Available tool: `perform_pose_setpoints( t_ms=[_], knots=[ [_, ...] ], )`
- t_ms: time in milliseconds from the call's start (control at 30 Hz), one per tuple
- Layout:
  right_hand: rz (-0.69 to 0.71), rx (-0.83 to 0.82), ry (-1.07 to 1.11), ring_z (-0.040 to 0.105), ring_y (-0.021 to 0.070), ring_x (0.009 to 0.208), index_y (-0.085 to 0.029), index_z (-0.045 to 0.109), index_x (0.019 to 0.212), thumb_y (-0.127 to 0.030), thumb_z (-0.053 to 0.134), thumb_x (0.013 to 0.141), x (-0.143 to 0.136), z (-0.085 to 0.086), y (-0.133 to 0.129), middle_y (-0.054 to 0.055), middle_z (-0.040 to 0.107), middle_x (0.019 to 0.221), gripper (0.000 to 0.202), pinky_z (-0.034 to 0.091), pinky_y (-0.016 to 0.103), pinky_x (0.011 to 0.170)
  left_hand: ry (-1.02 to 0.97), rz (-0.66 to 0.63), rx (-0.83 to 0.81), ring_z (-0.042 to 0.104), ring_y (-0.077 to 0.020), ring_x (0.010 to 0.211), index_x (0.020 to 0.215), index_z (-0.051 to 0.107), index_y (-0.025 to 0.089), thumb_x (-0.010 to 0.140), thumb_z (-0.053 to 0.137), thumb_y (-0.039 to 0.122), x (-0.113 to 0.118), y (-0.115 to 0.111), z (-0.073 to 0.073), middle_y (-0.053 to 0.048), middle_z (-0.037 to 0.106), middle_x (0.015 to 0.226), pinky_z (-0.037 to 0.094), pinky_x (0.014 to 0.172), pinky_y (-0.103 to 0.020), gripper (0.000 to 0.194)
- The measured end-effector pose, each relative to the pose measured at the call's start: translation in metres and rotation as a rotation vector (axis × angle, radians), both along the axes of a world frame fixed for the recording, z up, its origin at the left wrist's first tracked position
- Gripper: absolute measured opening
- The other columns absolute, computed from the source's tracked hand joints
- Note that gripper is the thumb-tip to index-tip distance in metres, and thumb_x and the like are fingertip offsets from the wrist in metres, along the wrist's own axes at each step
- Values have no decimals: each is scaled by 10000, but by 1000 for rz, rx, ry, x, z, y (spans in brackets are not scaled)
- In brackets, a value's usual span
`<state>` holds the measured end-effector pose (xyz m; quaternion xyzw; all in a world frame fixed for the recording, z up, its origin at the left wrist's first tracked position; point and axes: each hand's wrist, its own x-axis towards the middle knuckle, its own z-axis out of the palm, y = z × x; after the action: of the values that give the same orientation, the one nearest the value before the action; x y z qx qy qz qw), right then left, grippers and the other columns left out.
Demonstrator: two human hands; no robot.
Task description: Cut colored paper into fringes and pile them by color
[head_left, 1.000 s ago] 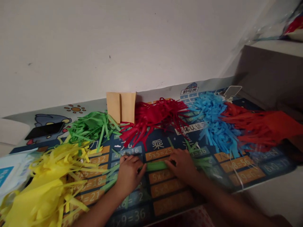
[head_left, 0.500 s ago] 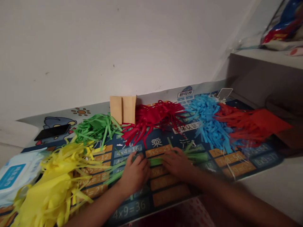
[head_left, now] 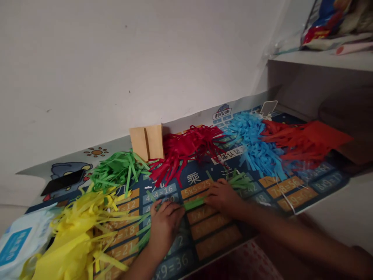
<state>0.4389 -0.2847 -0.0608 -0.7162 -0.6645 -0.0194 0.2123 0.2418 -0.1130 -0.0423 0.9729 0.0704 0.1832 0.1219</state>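
A bundle of light green paper strips (head_left: 194, 203) lies across the middle of the printed mat, twisted narrow between my hands. My left hand (head_left: 166, 221) is closed over its left part, with loose strip ends fanning out past the wrist side. Curled round the right part is my right hand (head_left: 222, 199), and more fringe spreads beyond its fingers. Yellow fringed paper (head_left: 72, 237) lies to the left of my left hand. Behind the hands sit a darker green fringed bunch (head_left: 116, 171) and a red fringed bunch (head_left: 186, 149). The undersides of both hands are hidden.
Blue fringed paper (head_left: 253, 144) and orange-red fringed paper (head_left: 314, 140) lie at the right. A folded tan card (head_left: 154, 142) stands near the wall. A black phone (head_left: 62, 182) and a wipes pack (head_left: 21, 243) are at left. A shelf (head_left: 320, 64) overhangs the right side.
The view has tilted slightly and shifted. Both hands still grip the green strips, with slightly more of the strip showing between them.
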Motion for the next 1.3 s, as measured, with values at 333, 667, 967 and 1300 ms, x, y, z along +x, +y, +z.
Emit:
perform_pose_setpoints(
  t_ms=[333,667,967,1300],
  knots=[
    [-235,-112,294,518,191,854,-215,692,731,-213,740,796,12,12,-2,-3,638,829,81,295,335,757,77,159,-148,570,-233,812,750,656,228,910,512,283,11,5,-2,-25,672,793,307,772,-411,223],
    [-301,-142,223,510,202,841,-201,636,715,-198,711,769,8,15,3,12,641,840,93,287,338,727,90,160,4,556,-225,831,829,656,237,868,577,189,15,3,-3,-23,657,813,317,823,-431,101],
    [183,-20,-195,509,217,1001,-209,654,953,-156,500,970,-2,16,1,24,673,946,164,256,436,950,142,-111,274,535,-276,999,1030,633,270,836,584,123,17,-8,7,-10,684,902,231,1006,-549,248],
    [222,-205,-208,564,236,875,-159,640,964,-312,624,819,-1,36,30,87,672,930,212,302,419,811,113,-126,245,558,-218,869,820,651,236,847,592,153,33,-11,22,2,656,755,256,1016,-549,106]
  ],
)
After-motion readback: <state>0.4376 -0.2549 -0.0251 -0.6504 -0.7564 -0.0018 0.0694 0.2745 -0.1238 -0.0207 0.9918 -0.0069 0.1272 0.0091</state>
